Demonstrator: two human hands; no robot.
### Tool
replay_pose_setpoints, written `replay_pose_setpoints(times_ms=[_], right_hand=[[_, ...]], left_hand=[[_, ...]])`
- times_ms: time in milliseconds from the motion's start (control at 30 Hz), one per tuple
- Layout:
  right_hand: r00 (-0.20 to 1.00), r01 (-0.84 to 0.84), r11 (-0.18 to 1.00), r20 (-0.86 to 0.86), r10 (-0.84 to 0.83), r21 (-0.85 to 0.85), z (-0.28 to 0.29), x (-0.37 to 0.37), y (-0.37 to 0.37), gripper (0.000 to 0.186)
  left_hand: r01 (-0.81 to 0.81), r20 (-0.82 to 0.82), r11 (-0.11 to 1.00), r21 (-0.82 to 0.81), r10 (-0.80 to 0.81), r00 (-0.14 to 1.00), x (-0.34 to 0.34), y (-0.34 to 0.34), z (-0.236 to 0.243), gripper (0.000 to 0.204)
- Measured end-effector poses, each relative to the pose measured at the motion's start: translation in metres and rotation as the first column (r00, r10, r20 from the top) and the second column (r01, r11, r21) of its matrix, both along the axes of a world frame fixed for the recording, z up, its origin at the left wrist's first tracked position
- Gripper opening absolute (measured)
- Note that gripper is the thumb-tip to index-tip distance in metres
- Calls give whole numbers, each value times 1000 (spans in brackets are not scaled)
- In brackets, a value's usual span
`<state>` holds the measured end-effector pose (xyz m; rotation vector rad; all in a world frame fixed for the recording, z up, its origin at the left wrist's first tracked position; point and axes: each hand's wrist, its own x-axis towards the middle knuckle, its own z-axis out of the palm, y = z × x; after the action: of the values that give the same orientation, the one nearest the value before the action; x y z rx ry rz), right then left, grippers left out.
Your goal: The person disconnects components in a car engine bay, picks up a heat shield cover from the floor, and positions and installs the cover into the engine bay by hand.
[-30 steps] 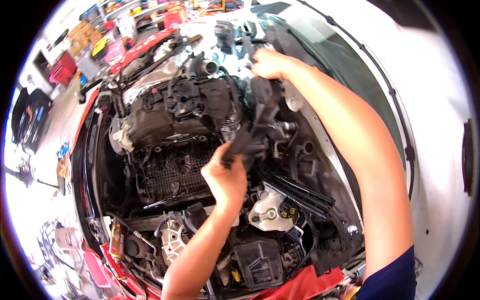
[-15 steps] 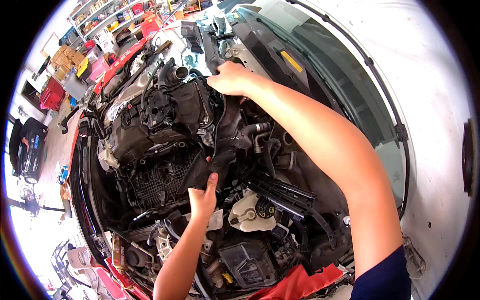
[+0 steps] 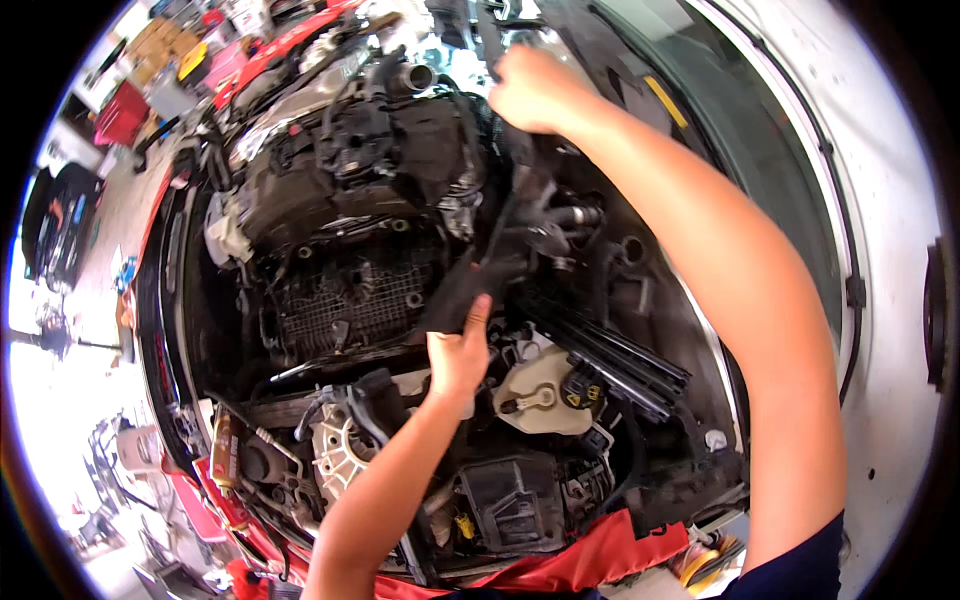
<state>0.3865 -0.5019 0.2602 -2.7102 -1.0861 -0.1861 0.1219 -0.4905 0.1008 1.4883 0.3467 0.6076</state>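
A long, dark flexible panel (image 3: 505, 220) runs diagonally across the open engine bay. My left hand (image 3: 458, 350) grips its lower end, thumb up along it, just right of the gridded engine part (image 3: 350, 300). At the back of the bay, near the windshield edge, my right hand (image 3: 535, 90) is closed on the same panel's upper end. The black engine top (image 3: 355, 150) lies left of the panel. Below and right of my left hand are a white reservoir (image 3: 540, 390) and stacked black plastic strips (image 3: 610, 355).
Red covers (image 3: 570, 555) drape the front and near edges of the car. The windshield (image 3: 770, 200) and raised white hood (image 3: 895, 440) are on the right. Shelved items and boxes (image 3: 170, 50), red bins (image 3: 120, 112) and a dark car (image 3: 55, 225) stand in the garage at left.
Both hands still hold the dark panel. Since half a second ago they have shifted up and right in the view, along with the engine bay.
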Motion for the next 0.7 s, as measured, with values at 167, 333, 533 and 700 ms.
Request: replay_pose_setpoints(times_ms=[167, 333, 533, 700], right_hand=[[988, -85, 993, -124, 95, 82, 7, 3, -15, 35], [934, 8, 983, -353, 57, 181, 6, 2, -17, 32], [993, 118, 964, -31, -114, 236, 5, -19, -14, 37], [941, 183, 919, 208, -266, 349, 7, -106, -92, 31]], left_hand=[[-20, 16, 951, -309, 27, 1000, -9, -17, -7, 51], [-258, -318, 957, -136, 205, 926, -14, -41, -32, 74], [-296, -480, 901, -317, 116, 870, -13, -44, -38, 73], [-330, -401, 944, 1, 303, 865, -18, -36, -40, 65]])
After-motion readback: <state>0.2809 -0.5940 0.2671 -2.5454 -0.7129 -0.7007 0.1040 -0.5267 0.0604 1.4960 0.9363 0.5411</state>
